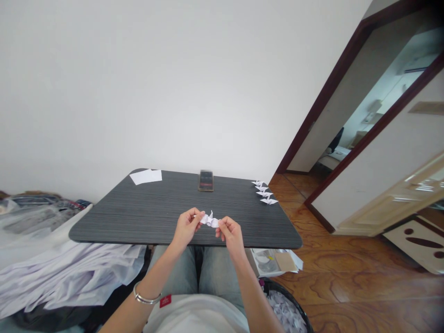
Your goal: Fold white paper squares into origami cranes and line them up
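Origami cranes (264,192) at tbl (138,219) R edge, paper sheet (146,176) far L.

Left hand (187,226), right hand (231,235) pinching paper crane (209,220), cranes (264,194) on dark table (138,217)

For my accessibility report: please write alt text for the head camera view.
The left hand and right hand hold a small folded white paper crane over a dark grey table. Four more paper cranes sit near the table's right edge, with white paper sheets at the far left corner.
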